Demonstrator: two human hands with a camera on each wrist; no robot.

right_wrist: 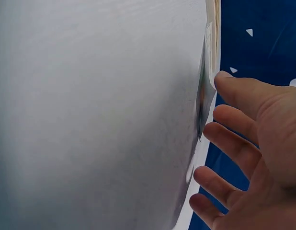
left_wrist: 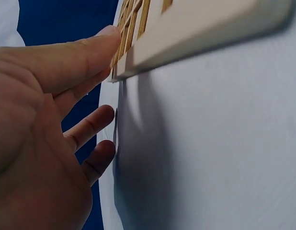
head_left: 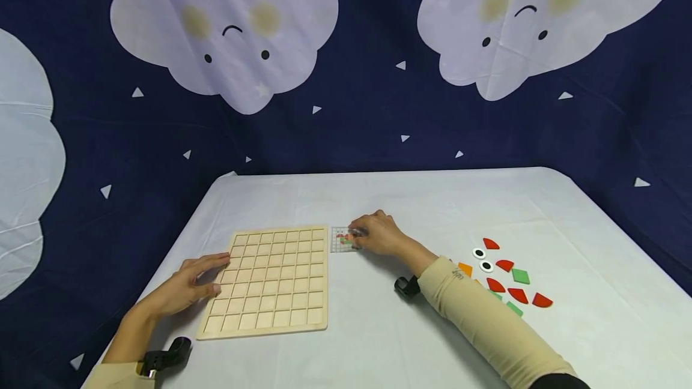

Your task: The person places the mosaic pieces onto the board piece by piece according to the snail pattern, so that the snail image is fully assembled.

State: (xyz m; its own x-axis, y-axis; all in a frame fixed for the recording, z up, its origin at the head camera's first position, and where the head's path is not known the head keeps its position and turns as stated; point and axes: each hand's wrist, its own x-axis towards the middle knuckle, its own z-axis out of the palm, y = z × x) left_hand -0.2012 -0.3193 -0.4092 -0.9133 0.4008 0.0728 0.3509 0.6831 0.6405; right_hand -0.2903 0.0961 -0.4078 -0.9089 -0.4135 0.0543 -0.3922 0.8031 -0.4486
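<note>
A pale wooden board with a grid of square cells lies flat on the table. Beside its left edge is my left hand, fingers extended and the fingertips at the rim; the left wrist view shows the thumb and a finger by the board's edge. A small picture card, printed with a grid and coloured shapes, lies just right of the board. Over the card's right part rests my right hand. Its fingers look spread and loosely bent in the right wrist view, the thumb at the card's edge.
To the right lie loose flat pieces: several red quarter-circles, green pieces, orange ones and two white discs with black centres. My right forearm partly covers them. A white cloth covers the table; a dark blue curtain hangs behind.
</note>
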